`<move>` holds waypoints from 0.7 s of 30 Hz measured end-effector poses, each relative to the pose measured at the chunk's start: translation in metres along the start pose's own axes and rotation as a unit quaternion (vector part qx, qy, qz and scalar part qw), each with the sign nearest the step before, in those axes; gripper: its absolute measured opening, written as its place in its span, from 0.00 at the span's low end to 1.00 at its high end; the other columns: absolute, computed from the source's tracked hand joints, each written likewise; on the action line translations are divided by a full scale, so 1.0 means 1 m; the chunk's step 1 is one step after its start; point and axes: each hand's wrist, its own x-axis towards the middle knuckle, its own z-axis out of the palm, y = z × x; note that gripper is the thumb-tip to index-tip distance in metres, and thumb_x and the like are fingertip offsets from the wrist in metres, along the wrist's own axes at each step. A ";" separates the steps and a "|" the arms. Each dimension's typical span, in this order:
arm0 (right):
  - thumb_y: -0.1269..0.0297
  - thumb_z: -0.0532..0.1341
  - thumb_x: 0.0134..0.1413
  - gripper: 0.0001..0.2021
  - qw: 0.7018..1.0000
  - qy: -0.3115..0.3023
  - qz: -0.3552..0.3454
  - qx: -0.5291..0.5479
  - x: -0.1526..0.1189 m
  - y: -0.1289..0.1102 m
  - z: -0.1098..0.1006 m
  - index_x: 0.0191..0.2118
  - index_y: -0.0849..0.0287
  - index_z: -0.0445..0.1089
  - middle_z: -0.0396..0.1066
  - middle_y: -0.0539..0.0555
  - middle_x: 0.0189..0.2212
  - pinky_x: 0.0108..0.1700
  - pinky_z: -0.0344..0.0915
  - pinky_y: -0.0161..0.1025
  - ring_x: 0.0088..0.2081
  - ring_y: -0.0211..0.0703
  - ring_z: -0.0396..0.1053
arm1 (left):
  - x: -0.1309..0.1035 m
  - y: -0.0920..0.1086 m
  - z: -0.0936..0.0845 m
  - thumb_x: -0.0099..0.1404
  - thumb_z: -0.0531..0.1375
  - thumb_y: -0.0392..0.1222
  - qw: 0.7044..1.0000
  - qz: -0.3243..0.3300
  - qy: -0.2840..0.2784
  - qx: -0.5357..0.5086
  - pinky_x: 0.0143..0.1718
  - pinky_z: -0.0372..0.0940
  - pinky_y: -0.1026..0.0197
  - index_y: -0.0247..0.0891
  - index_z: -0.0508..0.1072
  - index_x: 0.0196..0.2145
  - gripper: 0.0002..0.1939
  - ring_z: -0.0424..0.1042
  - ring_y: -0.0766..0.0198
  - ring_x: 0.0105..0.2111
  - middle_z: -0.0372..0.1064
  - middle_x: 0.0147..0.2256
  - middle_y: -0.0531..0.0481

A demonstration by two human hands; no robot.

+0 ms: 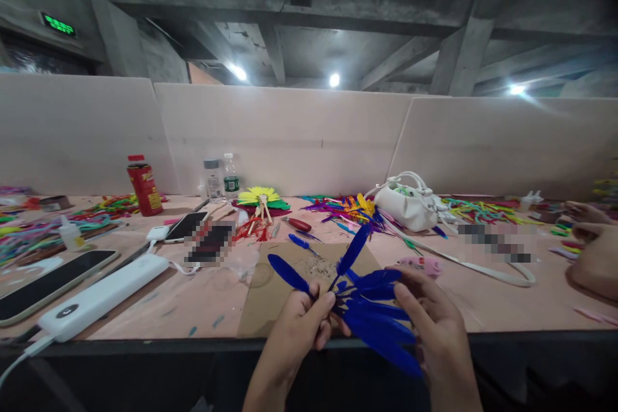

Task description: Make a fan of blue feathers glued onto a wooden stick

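My left hand (304,325) pinches a fan of blue feathers (381,322) where their stems meet, just above the table's front edge. One feather points up, one sticks out to the left, and the others spread right. Against the right-hand tips, my right hand (434,322) is closed with thumb and fingers around the feather ends. Beneath them lies a sheet of brown cardboard (261,309) with a patch of glue-like residue and crumbs. A loose blue feather (302,243) rests at its far edge.
Left stand a white power bank (103,296), phones (53,283), a red bottle (145,187) and clear bottles (230,179). Behind are a yellow feather flower (261,196), loose coloured feathers (347,209), a red-handled tool (299,224) and a white handbag (408,203). Another person's hands (596,244) are far right.
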 end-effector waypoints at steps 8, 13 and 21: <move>0.52 0.72 0.51 0.13 0.995 0.021 -0.076 -0.068 0.007 0.010 0.005 0.36 0.56 0.80 0.78 0.56 0.42 0.45 0.73 0.43 0.45 0.53 0.75 | -0.004 0.004 -0.002 0.67 0.60 0.56 0.998 -0.030 -0.031 0.033 0.19 0.42 0.65 0.38 0.66 0.27 0.20 0.53 0.74 0.15 0.73 0.21 0.48; 0.52 0.74 0.49 0.16 0.994 0.095 -0.063 -0.002 0.010 0.023 -0.001 0.39 0.58 0.79 0.78 0.55 0.38 0.42 0.72 0.41 0.40 0.48 0.76 | -0.008 0.011 -0.007 0.66 0.60 0.49 0.997 -0.029 -0.065 -0.016 0.21 0.50 0.66 0.36 0.71 0.34 0.12 0.56 0.70 0.18 0.63 0.18 0.57; 0.61 0.75 0.51 0.12 0.966 0.193 -0.122 0.117 -0.005 0.001 0.006 0.38 0.58 0.76 0.75 0.49 0.25 0.29 0.69 0.34 0.25 0.39 0.73 | -0.002 0.006 -0.001 0.66 0.63 0.60 1.000 0.015 0.014 -0.019 0.17 0.63 0.67 0.38 0.67 0.41 0.22 0.65 0.70 0.19 0.71 0.30 0.53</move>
